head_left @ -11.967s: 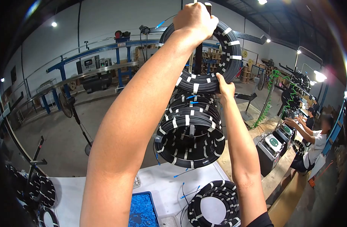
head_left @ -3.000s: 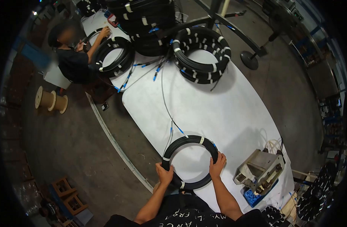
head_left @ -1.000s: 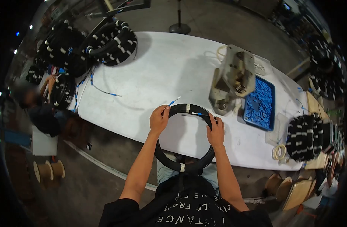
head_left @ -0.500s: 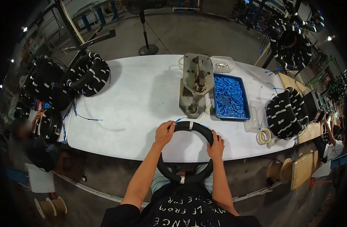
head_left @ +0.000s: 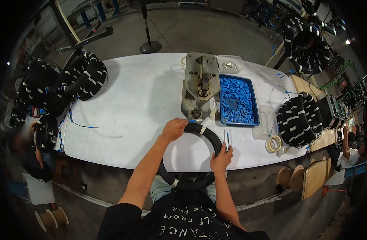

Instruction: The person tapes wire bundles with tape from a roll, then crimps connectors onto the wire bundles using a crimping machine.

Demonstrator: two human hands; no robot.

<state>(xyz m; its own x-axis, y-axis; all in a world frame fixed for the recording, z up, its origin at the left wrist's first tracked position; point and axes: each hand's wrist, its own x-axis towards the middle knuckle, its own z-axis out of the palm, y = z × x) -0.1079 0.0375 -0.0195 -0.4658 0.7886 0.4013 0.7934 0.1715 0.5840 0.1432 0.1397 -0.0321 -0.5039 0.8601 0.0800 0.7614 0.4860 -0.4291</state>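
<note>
A coil of black cable [head_left: 191, 185], bound with white tape, leans over the table's front edge against my lap. My left hand [head_left: 175, 129] is closed at the coil's upper left. From its fingers a cable end with a blue sleeve [head_left: 193, 121] and a metal tip points right, just in front of the metal press [head_left: 200, 80]. On the coil's right side, my right hand [head_left: 221, 159] is closed around cable. Thin cable ends [head_left: 227, 137], one dark with a blue band, stick up above its fingers. The palm sides of both hands are hidden.
Right of the press stands a blue tray [head_left: 255, 108] of small blue sleeves, with a clear box [head_left: 230, 64] of metal pieces behind. Tape rolls [head_left: 273, 144] lie near a taped cable bundle [head_left: 299, 120]. More cable coils [head_left: 84, 76] sit at left. Other people work at both sides.
My right hand has slid down the coil's side, and cable ends now stand up beside it. The blue-sleeved end at my left hand points straighter right. The whole view has shifted slightly.
</note>
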